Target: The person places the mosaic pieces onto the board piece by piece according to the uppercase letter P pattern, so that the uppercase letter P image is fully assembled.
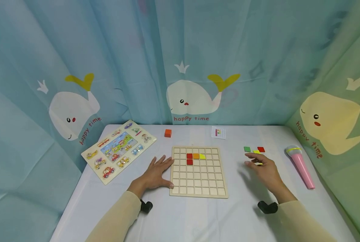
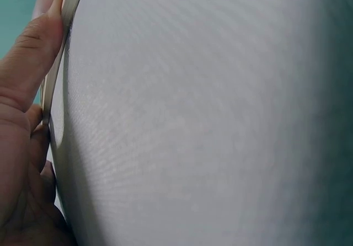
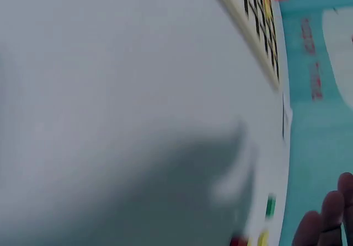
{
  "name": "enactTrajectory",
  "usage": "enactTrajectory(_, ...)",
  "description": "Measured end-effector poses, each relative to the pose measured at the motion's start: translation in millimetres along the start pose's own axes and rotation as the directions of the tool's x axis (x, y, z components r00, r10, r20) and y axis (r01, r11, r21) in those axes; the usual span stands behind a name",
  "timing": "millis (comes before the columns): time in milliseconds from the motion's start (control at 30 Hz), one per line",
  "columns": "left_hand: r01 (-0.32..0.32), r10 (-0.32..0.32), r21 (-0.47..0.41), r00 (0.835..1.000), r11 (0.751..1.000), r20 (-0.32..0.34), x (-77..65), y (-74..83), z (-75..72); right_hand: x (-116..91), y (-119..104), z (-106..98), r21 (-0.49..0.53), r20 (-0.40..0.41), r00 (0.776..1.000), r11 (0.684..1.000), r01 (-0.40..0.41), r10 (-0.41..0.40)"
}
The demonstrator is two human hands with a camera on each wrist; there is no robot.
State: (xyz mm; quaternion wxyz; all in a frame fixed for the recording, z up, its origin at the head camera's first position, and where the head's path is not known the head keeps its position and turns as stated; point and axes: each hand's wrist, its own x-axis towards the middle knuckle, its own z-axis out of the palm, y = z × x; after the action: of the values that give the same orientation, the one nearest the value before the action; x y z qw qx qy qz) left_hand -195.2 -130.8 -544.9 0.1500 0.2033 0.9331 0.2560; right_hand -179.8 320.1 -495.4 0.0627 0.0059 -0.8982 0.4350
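A wooden grid board lies in the middle of the table. In its upper rows sit two red tiles, an orange tile and a yellow piece. My left hand rests along the board's left side, fingers spread, its thumb touching the edge. On the right, my right hand hovers above the table with fingers loosely bent and nothing visible between them. Just beyond its fingers lie a green tile, a red tile and a yellow tile; the hand partly hides more yellow.
A vehicle picture puzzle lies at the left. Behind the board are an orange-red block and a small printed grid card. A pink toy microphone lies near the right edge. Curtains enclose the table's back and sides.
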Motion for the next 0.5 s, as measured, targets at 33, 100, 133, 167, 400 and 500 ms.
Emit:
enactTrajectory(33, -0.001, 0.001, 0.0, 1.0, 1.0, 0.001, -0.1, 0.1, 0.0, -2.7, 4.2, -7.0, -0.008, -0.006, 1.0, 1.0, -0.018, 0.018)
enactTrajectory(100, -0.003, 0.003, -0.002, 1.0, 1.0, 0.004, -0.2, 0.6, -0.2, -8.7, 11.6, -20.0, -0.028, -0.011, 0.998, 0.997, -0.067, 0.067)
enactTrajectory(133, -0.005, 0.005, -0.002, 1.0, 1.0, 0.005, -0.1, 0.9, -0.3, -11.7, 14.9, -25.9, -0.039, -0.009, 0.995, 0.994, -0.099, 0.099)
enactTrajectory(167, -0.007, 0.007, -0.003, 1.0, 1.0, 0.005, -0.1, 1.1, -0.5, -14.5, 18.2, -31.5, -0.048, -0.001, 0.991, 0.99, -0.131, 0.131)
enactTrajectory(400, -0.009, 0.009, 0.002, 1.0, 1.0, 0.003, -0.6, 0.5, -1.3, -28.0, 42.4, -58.3, -0.159, -0.029, 0.967, 0.954, -0.254, 0.253)
enactTrajectory(500, -0.009, 0.009, 0.004, 1.0, 1.0, 0.005, -0.6, -0.8, -1.0, -30.3, 50.4, -65.0, -0.169, -0.032, 0.941, 0.927, -0.336, 0.336)
